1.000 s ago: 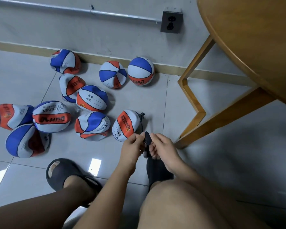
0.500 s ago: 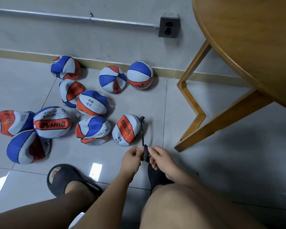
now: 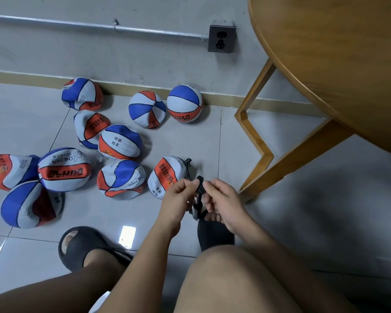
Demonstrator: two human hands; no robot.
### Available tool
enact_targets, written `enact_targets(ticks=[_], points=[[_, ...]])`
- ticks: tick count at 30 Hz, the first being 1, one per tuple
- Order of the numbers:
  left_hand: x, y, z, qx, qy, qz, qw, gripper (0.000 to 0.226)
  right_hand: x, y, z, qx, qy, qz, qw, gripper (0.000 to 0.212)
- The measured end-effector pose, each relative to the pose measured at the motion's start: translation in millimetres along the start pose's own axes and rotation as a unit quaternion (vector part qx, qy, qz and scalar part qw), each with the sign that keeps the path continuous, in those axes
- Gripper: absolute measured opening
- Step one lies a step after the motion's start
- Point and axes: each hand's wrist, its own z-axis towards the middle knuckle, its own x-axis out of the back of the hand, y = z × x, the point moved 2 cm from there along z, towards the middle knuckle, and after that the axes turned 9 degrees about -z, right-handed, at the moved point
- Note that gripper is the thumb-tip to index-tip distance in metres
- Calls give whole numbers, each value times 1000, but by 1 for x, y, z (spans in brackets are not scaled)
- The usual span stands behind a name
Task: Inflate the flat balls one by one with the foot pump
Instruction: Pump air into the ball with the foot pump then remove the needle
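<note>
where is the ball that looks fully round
In the head view the round ball sits against the baseboard, just right of a dented ball and left of the wooden table leg.

flat balls (image 3: 121,179): red-white-blue, crumpled, clustered on floor (image 3: 32,114) | round ball (image 3: 185,103): by wall (image 3: 99,53) | pump nozzle (image 3: 200,183): black, beside cluster

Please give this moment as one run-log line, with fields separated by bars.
left hand pinches black fitting | right hand pinches it too | nearest ball flat | far ball round
</note>
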Motion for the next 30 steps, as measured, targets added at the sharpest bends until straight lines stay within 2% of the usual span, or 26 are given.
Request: enact_targets(ticks=[4,8,14,17,20,23,27,30], points=[[7,-27,-2,52,-4,24,998,29,0,27,-3,-2,-1,34,999,33],[27,-60,-1,107,37,55,992,31,-3,54,-1,-47,-12,-29,998,31],[49,-77,5,138,85,100,982,40,-16,57,6,-86,-29,-128,988,39],[51,-62,1,129,62,90,986,36,-19,43,6,-80,-45,-109,990,38],[38,-36,-3,96,17,14,995,34,-16,16,2,-37,-56,-61,996,39],[18,-12,-2,67,-26,-16,997,32,-4,-4,-3,-11,-56,-16,998,38],[8,-23,2,83,-57,13,995,37,12,13,-4,-16,-33,-13,999,35],[10,-49,1,96,-29,66,993,39,18,42,-1,-31,-36,-43,998,32]])
